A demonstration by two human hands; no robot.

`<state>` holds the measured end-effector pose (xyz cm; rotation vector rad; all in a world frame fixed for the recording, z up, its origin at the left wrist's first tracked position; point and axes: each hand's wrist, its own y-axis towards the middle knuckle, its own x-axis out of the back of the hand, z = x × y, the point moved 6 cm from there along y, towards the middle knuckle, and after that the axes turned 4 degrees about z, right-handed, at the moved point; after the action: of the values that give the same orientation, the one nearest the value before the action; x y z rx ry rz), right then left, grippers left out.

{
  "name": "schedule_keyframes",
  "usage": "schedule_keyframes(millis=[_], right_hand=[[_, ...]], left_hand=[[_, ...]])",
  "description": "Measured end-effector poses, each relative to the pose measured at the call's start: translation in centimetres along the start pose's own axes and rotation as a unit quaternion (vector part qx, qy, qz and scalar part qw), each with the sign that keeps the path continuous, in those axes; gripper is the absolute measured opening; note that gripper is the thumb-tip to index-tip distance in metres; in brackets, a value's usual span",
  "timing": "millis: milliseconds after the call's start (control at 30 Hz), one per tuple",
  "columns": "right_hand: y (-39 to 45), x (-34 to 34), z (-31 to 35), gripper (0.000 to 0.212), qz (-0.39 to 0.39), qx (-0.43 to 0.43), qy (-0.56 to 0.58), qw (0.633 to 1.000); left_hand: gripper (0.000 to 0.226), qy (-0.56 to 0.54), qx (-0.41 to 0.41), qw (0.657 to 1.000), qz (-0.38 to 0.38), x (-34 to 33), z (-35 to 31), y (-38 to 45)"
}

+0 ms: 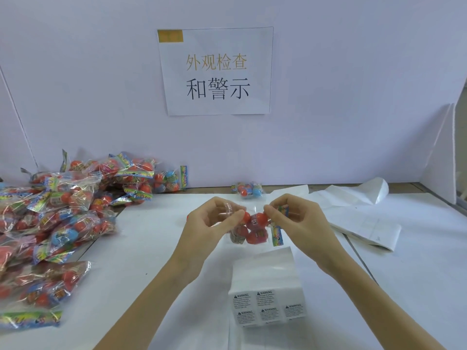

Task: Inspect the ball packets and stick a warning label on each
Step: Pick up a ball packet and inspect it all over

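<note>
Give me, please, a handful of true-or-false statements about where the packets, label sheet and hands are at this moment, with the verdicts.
1. Both hands hold one ball packet above the table. True: the left hand and right hand pinch its top corners.
2. The big pile of packets lies on the person's right. False: it lies on the left.
3. The sheet of warning labels lies on the table below the held packet, nearer the person. True.
4. The label sheet is held in the left hand. False: it lies flat, untouched.
5. A single packet lies apart by the back wall. True.
</note>
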<state>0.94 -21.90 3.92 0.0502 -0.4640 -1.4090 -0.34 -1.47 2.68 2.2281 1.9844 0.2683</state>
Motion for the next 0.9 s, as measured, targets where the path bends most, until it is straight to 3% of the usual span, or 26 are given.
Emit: schedule_keyframes(millis=[100,233,367,533,700,900], right_hand=[[0.2,0.5,0.2,0.015,0.014,-0.001,-0.014,1.0],[0.2,0.9,0.0,0.027,0.036,-0.05,0.099,0.993],[0.2,0.6,-0.3,0.038,0.031,-0.077,0.167,0.982],[0.5,1.1,-0.6,0.028,-0.026,-0.071,0.138,0.988],[0.4,1.0,-0.4,0.021,-0.038,-0.031,0.104,0.993],[-0.1,-1.0,-1.5,0.028,0.095,-0.076,0.094,0.988]], left_hand=[[0.024,-0.066,0.033,0.997,-0.004,0.4,0.2,0.1],[0.016,-0.163,0.059,0.984,0.029,-0.4,0.4,0.1],[0.023,-0.214,0.113,0.97,0.036,-0.9,1.3,0.2],[0.032,-0.135,0.089,0.986,0.027,-0.6,0.7,0.0],[0.02,-0.106,0.058,0.993,-0.012,0.0,0.9,0.2],[0.016,-0.147,0.046,0.986,-0.063,1.2,1.4,0.6]])
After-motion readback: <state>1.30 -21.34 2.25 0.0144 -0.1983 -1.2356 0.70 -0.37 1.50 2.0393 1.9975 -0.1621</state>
